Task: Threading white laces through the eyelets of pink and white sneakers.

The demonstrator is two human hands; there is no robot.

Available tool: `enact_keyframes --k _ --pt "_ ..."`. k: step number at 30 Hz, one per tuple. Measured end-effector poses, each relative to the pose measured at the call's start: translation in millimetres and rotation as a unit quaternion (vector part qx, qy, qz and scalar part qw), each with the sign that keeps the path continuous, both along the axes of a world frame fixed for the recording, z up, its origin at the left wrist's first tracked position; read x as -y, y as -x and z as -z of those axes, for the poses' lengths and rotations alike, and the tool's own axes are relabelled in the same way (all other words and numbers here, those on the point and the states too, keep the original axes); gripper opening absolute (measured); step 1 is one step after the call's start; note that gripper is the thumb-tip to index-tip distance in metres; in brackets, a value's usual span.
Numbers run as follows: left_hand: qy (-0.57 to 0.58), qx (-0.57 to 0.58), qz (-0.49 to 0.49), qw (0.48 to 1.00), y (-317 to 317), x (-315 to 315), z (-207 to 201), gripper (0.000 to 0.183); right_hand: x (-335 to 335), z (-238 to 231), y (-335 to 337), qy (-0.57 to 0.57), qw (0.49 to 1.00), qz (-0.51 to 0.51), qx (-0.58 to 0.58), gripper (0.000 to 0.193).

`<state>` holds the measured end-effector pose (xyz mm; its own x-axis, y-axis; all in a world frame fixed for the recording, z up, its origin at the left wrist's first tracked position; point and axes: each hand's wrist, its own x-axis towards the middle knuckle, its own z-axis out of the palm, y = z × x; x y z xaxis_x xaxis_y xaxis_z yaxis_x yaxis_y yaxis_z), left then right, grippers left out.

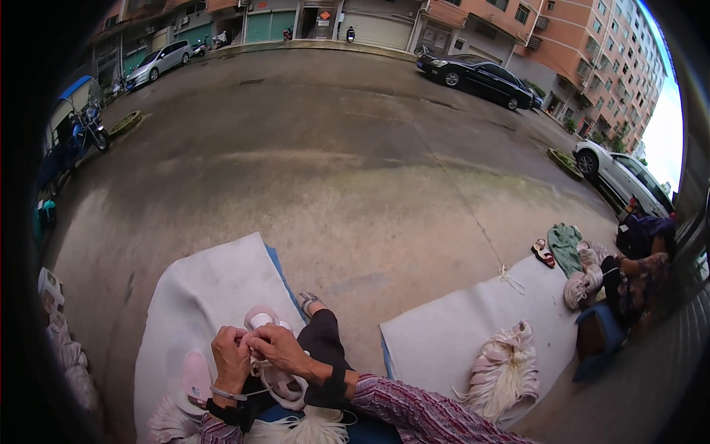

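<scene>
My left hand point(231, 355) and my right hand point(281, 351) meet in front of me, fingertips pinched together. What they pinch is too small to make out. Just beneath them is a pink and white shoe point(260, 316), its toe pointing away and its middle partly hidden by my hands. White lace loops show below my fingers. Left of my left wrist lies another pink shoe piece point(196, 372) on a pale sheet point(200, 285). A bundle of white laces point(307, 429) rests at the lower edge, close to my lap.
On a second pale sheet point(436, 325) at the right sits a stack of pink-white shoe parts with laces point(504, 374). Beyond it another person point(642, 274) sits near more shoe parts, a green cloth point(566, 248) and a sandal point(543, 253). Parked cars stand across the pavement.
</scene>
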<state>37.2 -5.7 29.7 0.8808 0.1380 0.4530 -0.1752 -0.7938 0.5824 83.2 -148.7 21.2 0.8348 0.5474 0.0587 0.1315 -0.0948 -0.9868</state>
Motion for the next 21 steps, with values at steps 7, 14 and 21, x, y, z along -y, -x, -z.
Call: enact_keyframes --k 7,14,21 --pt "0.256 -0.178 -0.133 0.941 -9.7 -33.3 46.5 0.023 12.2 24.9 -0.3 0.083 0.98 0.014 0.178 0.044" --pt "0.164 -0.116 -0.115 0.973 33.0 -32.0 -0.4 0.02 54.1 52.1 -5.9 0.117 0.968 0.076 0.207 0.019" --pt "0.064 -0.184 0.113 0.974 109.4 25.7 26.1 0.018 38.7 52.6 -7.8 0.066 0.963 0.09 0.246 0.02"
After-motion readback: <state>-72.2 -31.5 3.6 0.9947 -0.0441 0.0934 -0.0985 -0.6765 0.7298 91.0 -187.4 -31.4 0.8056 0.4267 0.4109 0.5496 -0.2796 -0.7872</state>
